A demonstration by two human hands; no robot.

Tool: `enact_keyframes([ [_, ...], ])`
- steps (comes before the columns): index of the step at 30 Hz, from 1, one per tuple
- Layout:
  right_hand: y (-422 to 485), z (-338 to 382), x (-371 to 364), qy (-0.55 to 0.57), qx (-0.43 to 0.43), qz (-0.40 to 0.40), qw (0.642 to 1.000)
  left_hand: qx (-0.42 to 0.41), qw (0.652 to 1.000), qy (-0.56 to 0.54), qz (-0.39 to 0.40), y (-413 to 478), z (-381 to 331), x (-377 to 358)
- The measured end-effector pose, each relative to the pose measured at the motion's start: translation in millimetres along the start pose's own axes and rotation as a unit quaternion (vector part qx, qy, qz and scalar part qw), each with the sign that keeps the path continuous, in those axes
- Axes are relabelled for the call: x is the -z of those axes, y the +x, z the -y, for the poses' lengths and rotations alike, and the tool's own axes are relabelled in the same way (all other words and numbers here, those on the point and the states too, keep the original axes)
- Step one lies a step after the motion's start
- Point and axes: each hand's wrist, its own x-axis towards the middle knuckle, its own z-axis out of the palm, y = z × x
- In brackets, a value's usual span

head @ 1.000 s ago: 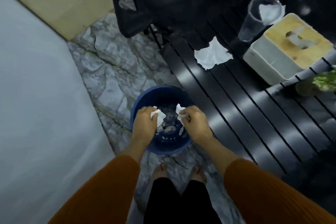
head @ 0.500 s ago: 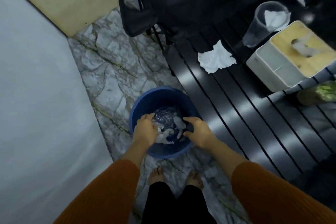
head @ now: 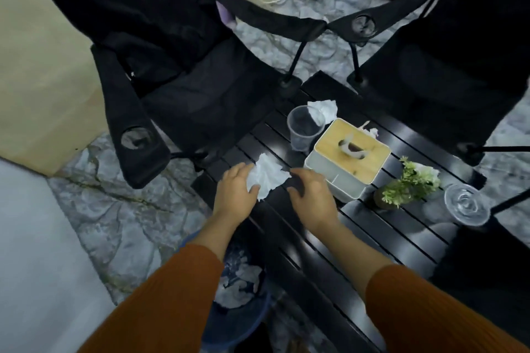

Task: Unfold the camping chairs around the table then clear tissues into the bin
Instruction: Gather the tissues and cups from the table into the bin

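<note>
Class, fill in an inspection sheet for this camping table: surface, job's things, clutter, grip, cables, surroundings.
Surface: black slatted table, glossy.
Job's things: crumpled tissue near the table's edge; second tissue by the cup; bin beside the table holds tissues; chair and second chair, both unfolded.
Clutter: tissue box, plant, second cup.
Grip: left hand touches the tissue, pinch unclear; right hand open beside it.
Cables: white cord behind the chairs.
Surroundings: stone floor.
</note>
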Motion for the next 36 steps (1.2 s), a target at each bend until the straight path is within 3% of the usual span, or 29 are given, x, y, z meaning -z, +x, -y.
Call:
enact_keyframes([
  [5,49,-9,7,-0.089,0.030,-0.128,0.987,-0.038,0.993,0.081,0.076,42,-2,-27],
  [10,94,-26,1,-0.222,0.032,-0.191,0.956,-0.048,0.981,0.123,0.140,61,22,-56],
  [15,116,-35,4,-0.267,0.068,-0.230,0.933,-0.042,0.997,0.007,0.069,62,33,-66],
  [19,115,-39,2,-0.259,0.113,-0.224,0.933,0.039,0.996,-0.074,0.026,59,31,-58],
  [25,79,-16,-11,-0.164,0.207,-0.193,0.945,0.094,0.987,-0.124,-0.043,26,41,-23],
  [36,-69,41,-84,-0.078,0.322,-0.071,0.941,0.272,0.946,-0.140,-0.106,-158,123,8],
])
